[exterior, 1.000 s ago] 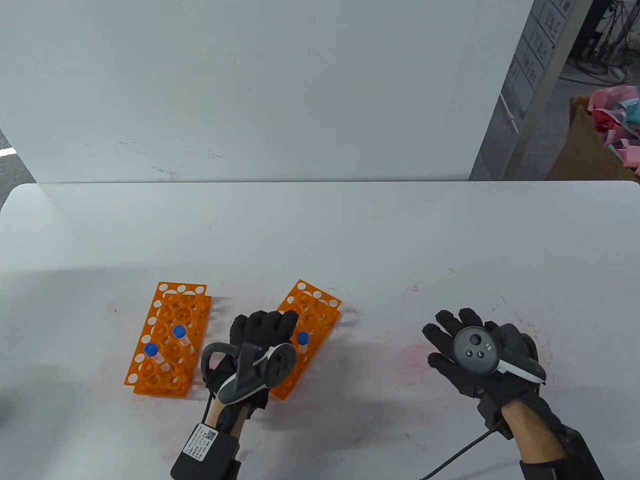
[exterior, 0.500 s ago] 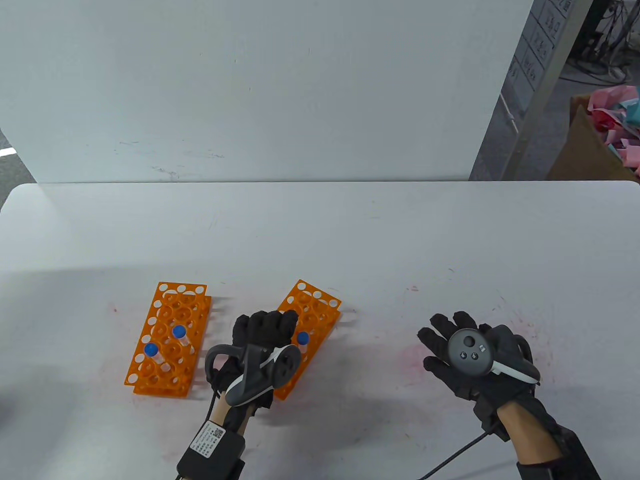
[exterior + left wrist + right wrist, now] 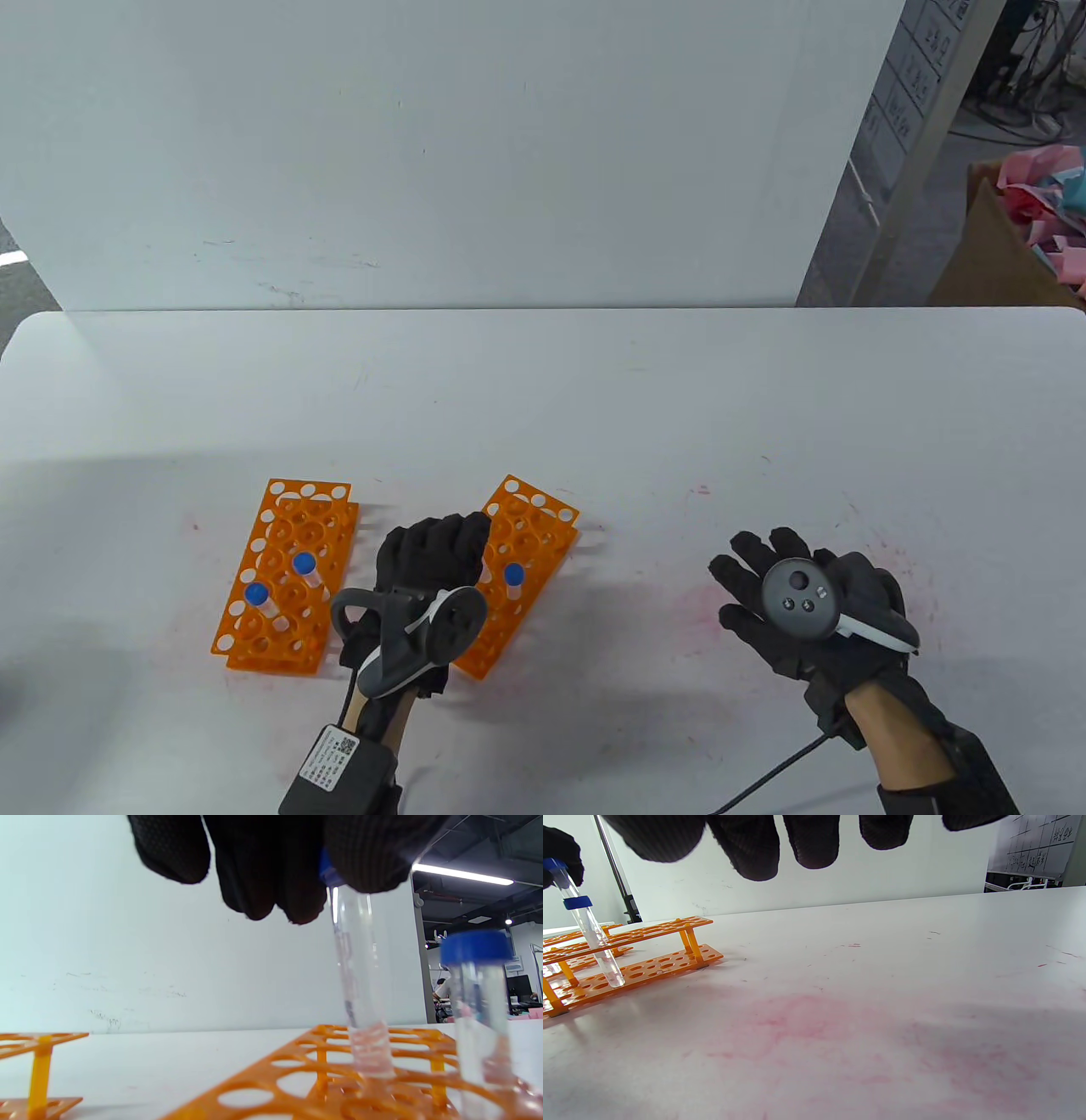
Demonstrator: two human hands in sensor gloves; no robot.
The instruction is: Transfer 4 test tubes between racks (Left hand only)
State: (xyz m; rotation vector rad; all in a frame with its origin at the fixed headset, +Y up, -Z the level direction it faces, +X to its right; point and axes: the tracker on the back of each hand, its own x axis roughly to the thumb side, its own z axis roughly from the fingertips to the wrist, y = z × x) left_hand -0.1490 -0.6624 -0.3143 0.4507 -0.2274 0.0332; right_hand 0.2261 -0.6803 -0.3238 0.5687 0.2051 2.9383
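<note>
My left hand (image 3: 428, 556) has shifted left, lifting a test tube (image 3: 360, 993) | fingers pinch its blue cap, tip still in right rack (image 3: 517, 577) | right hand (image 3: 806, 607) spread, resting.

Left hand (image 3: 424, 586) slightly leftward, tube (image 3: 360, 984) partly lifted.

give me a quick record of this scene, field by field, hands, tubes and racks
Left hand: black-gloved left hand grips the blue cap of a clear plastic test tube, its lower end inside the right orange plastic rack
Right hand: black-gloved right hand, fingers spread, holds nothing
Right rack: one more blue-capped tube standing
Left orange rack: two blue-capped tubes
Surface: white table
</note>
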